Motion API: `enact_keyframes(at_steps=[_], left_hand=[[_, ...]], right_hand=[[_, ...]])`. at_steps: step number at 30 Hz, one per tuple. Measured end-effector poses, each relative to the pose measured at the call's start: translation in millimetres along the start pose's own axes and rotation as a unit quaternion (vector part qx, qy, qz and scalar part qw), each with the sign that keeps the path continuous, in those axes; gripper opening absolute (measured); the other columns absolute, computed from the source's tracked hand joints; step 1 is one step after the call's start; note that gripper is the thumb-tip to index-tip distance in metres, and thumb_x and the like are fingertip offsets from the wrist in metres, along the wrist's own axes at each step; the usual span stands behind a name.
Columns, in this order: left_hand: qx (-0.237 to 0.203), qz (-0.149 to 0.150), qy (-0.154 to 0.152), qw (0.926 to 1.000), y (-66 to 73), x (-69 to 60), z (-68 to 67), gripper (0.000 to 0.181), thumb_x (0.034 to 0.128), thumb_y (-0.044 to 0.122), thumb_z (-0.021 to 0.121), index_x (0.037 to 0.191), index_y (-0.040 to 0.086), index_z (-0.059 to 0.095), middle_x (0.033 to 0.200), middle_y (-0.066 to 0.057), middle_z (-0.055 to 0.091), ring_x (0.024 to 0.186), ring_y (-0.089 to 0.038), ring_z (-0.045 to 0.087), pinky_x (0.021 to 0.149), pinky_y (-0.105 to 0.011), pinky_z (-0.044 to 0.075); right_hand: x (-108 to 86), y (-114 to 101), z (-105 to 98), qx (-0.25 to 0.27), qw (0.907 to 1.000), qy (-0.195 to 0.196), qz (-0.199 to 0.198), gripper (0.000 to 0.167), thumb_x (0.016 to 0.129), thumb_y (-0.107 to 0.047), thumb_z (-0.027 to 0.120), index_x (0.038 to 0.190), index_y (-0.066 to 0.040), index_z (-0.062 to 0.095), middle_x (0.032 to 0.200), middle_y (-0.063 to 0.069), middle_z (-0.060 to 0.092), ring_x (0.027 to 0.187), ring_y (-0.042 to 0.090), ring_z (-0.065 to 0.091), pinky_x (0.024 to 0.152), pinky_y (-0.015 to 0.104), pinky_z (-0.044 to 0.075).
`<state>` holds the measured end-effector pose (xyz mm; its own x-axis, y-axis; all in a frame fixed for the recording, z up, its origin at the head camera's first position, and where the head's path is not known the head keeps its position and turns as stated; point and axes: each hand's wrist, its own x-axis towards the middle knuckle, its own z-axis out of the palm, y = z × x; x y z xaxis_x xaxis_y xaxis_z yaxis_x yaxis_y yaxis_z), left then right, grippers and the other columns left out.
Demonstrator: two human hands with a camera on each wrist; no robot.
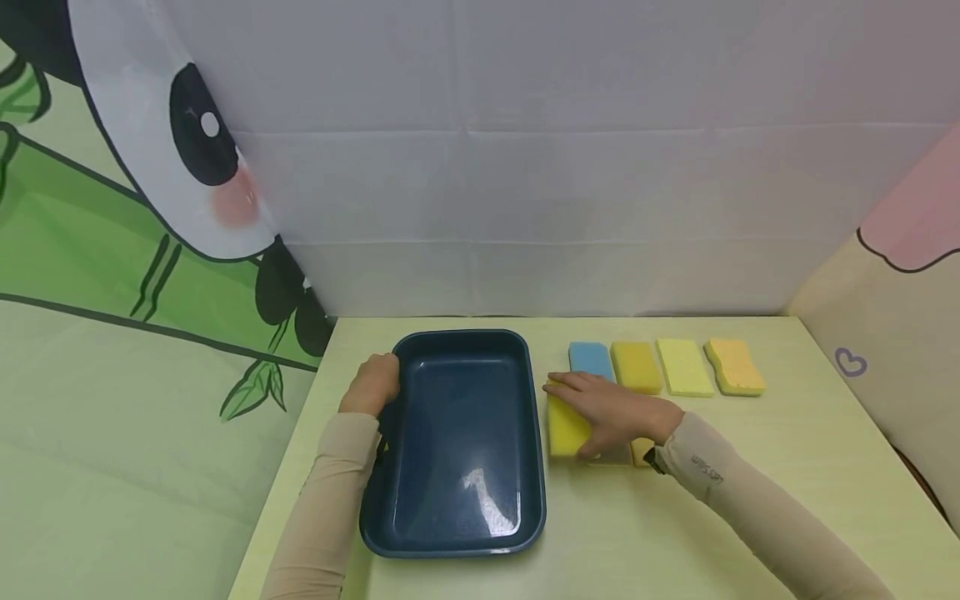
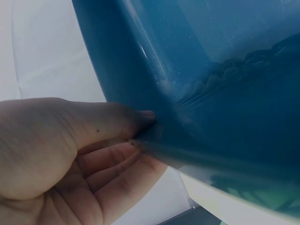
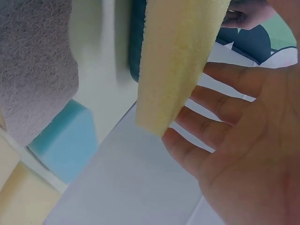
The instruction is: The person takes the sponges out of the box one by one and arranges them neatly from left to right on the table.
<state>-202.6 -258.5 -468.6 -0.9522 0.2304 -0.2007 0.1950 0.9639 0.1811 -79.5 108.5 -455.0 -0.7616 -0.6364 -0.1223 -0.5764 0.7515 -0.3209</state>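
My left hand (image 1: 372, 382) grips the left rim of a dark blue rectangular tray (image 1: 457, 533). In the left wrist view the thumb lies on the inner side of the tray's rim and the fingers curl underneath. To the right of the tray, my right hand (image 1: 611, 407) holds a yellow sponge (image 1: 566, 429) between fingers and thumb. Seen from the right wrist, the fingertips (image 3: 180, 145) touch one long side of this sponge. A grey scouring-pad sponge (image 3: 35, 61) and a blue sponge (image 1: 590, 358) are close by. The right hand partly covers the grey one in the head view.
Behind the right hand, a yellow sponge (image 1: 636, 367), a pale yellow sponge (image 1: 685, 367) and a wavy-edged orange-yellow sponge (image 1: 733, 367) stand in a row with the blue one. Another tan sponge (image 1: 641, 451) shows beneath the right wrist. A printed cloth (image 1: 525, 183) hangs behind the table (image 1: 795, 467).
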Motion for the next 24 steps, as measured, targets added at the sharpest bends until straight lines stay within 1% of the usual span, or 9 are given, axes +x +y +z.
enact_keyframes(at_steps=[4,13,19,24], left_hand=[[-0.002,-0.001,-0.002,1.0,0.4,0.2,0.7,0.013,0.0933,-0.013,0.051,0.098,-0.012,0.063,0.079,-0.017,0.059,0.069,-0.027,0.054,0.063,-0.041,0.049],[0.003,0.003,0.0,1.0,-0.4,0.4,0.0,0.013,0.0934,-0.013,0.051,0.1,-0.012,0.062,0.082,-0.019,0.059,0.072,-0.028,0.054,0.066,-0.042,0.049],[0.001,0.004,0.004,1.0,0.4,0.3,2.3,0.013,0.0928,-0.014,0.05,0.093,-0.011,0.063,0.076,-0.016,0.058,0.068,-0.026,0.053,0.063,-0.04,0.05],[-0.001,0.002,0.004,1.0,1.6,0.3,3.2,0.014,0.0936,-0.013,0.05,0.091,-0.009,0.063,0.074,-0.014,0.057,0.067,-0.025,0.052,0.061,-0.039,0.049]], right_hand=[[-2.6,2.4,-0.2,0.003,1.0,0.001,0.001,0.105,0.072,-0.034,0.089,0.154,-0.001,0.033,0.159,0.019,0.027,0.142,0.041,0.03,0.112,0.055,0.028],[-7.8,9.7,-1.3,-0.004,1.0,0.006,-0.003,0.104,0.071,-0.036,0.089,0.153,0.0,0.034,0.159,0.02,0.027,0.142,0.041,0.031,0.112,0.055,0.029],[-14.7,14.8,-0.5,-0.006,0.9999,0.012,-0.002,0.107,0.071,-0.039,0.089,0.153,0.002,0.033,0.158,0.022,0.028,0.141,0.041,0.033,0.111,0.054,0.031],[-19.7,20.1,0.0,-0.008,0.9998,0.017,0.006,0.107,0.071,-0.043,0.089,0.152,0.001,0.034,0.157,0.021,0.03,0.14,0.04,0.034,0.111,0.053,0.032]])
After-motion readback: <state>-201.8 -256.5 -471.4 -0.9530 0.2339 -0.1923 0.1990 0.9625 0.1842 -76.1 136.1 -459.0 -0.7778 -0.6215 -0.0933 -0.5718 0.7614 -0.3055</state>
